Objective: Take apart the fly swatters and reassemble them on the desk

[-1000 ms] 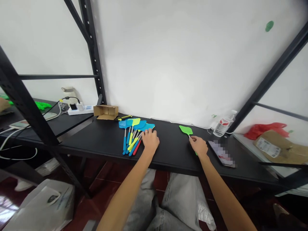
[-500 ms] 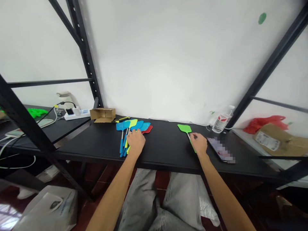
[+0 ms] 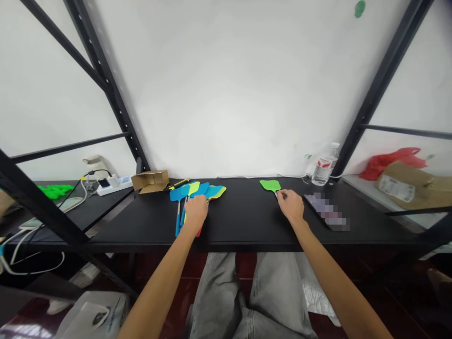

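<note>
A green fly swatter lies on the black table, its head toward the wall. My right hand pinches its metal shaft just below the head and covers most of the handle. To the left is a fanned pile of fly swatters with blue, yellow and red parts, handles toward me. Over the pile's right side, my left hand is closed round a fly swatter shaft; its fingertips are partly hidden. A yellow-edged head sticks out to the right of that hand, and a red handle end shows below it.
A small open cardboard box and a yellow-black cutter sit at the back left. To the right are a phone and a water bottle. Black rack posts flank the table. Part of another person appears at the left edge.
The view has tilted and shifted slightly. In the pile, a yellow-edged head now covers most of the red one on the right. My right hand sits closer to the green head.
</note>
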The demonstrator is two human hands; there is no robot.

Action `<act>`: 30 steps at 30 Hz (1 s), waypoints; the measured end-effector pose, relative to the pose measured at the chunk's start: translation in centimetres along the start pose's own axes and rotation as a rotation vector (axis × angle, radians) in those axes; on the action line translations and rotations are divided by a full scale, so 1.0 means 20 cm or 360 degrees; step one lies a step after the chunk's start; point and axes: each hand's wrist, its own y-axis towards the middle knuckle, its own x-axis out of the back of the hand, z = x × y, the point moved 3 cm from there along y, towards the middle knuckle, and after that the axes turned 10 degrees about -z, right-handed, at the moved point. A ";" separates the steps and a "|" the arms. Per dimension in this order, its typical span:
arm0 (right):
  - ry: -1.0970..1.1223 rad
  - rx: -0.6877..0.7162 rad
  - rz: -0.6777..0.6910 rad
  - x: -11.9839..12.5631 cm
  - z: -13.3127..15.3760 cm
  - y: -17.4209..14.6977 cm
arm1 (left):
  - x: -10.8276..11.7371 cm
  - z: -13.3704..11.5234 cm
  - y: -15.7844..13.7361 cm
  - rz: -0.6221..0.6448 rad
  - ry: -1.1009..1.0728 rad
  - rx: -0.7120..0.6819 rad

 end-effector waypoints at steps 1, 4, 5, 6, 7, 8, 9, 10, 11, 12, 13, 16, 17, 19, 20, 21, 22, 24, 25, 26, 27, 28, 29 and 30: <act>0.0005 0.0008 -0.0009 0.00 0.00 0.00 | 0.01 0.00 0.00 -0.0020 0.0004 0.0033; 0.0052 0.0045 -0.0046 0.01 0.03 0.00 | 0.07 0.00 0.02 -0.0128 -0.0039 0.0112; 0.0080 0.0070 -0.0051 0.02 0.05 -0.01 | 0.09 -0.01 0.02 -0.0185 -0.0078 0.0099; 0.0114 0.0107 -0.0049 0.02 0.07 -0.01 | 0.12 -0.03 0.02 -0.0247 -0.0127 0.0066; 0.0156 0.0152 -0.0038 0.02 0.10 -0.02 | 0.14 -0.06 0.02 -0.0301 -0.0182 0.0020; 0.0209 0.0197 -0.0018 0.01 0.13 -0.03 | 0.15 -0.10 0.02 -0.0346 -0.0241 -0.0028; 0.0285 0.0234 0.0015 0.00 0.17 -0.04 | 0.16 -0.14 0.02 -0.0381 -0.0301 -0.0075; 0.0394 0.0249 0.0064 -0.02 0.20 -0.05 | 0.16 -0.19 0.01 -0.0403 -0.0362 -0.0118; 0.0541 0.0230 0.0134 -0.05 0.23 -0.06 | 0.16 -0.25 0.00 -0.0419 -0.0426 -0.0157; 0.0734 0.0174 0.0230 -0.09 0.27 -0.07 | 0.14 -0.30 -0.01 -0.0430 -0.0492 -0.0201; 0.0963 0.0070 0.0354 -0.13 0.29 -0.09 | 0.12 -0.36 -0.03 -0.0437 -0.0553 -0.0240; 0.1476 -0.0381 0.0774 -0.29 0.35 -0.13 | 0.04 -0.50 -0.07 -0.0369 -0.0689 -0.0342; 0.1606 -0.0466 0.0838 -0.32 0.36 -0.14 | 0.01 -0.53 -0.08 -0.0338 -0.0715 -0.0358; 0.1789 -0.0557 0.0911 -0.36 0.37 -0.16 | -0.04 -0.56 -0.09 -0.0314 -0.0746 -0.0366; 0.1849 -0.0572 0.0936 -0.37 0.38 -0.16 | -0.05 -0.57 -0.10 -0.0323 -0.0757 -0.0376; 0.1887 -0.0577 0.0954 -0.37 0.38 -0.17 | -0.05 -0.57 -0.10 -0.0339 -0.0762 -0.0387; 0.1907 -0.0573 0.0956 -0.37 0.38 -0.17 | -0.06 -0.57 -0.10 -0.0356 -0.0762 -0.0400; 0.1918 -0.0578 0.0902 -0.37 0.38 -0.18 | -0.06 -0.56 -0.10 -0.0370 -0.0744 -0.0418; 0.1914 -0.0591 0.0847 -0.36 0.38 -0.18 | -0.05 -0.56 -0.10 -0.0364 -0.0728 -0.0420; 0.1906 -0.0606 0.0784 -0.36 0.38 -0.18 | -0.05 -0.56 -0.11 -0.0353 -0.0712 -0.0423; 0.1897 -0.0623 0.0732 -0.36 0.38 -0.18 | -0.05 -0.56 -0.11 -0.0341 -0.0697 -0.0425; 0.1892 -0.0639 0.0693 -0.36 0.38 -0.19 | -0.05 -0.57 -0.11 -0.0331 -0.0685 -0.0426; 0.1891 -0.0653 0.0663 -0.36 0.38 -0.19 | -0.05 -0.57 -0.12 -0.0325 -0.0675 -0.0426; 0.1897 -0.0666 0.0639 -0.37 0.37 -0.19 | -0.06 -0.58 -0.12 -0.0321 -0.0668 -0.0423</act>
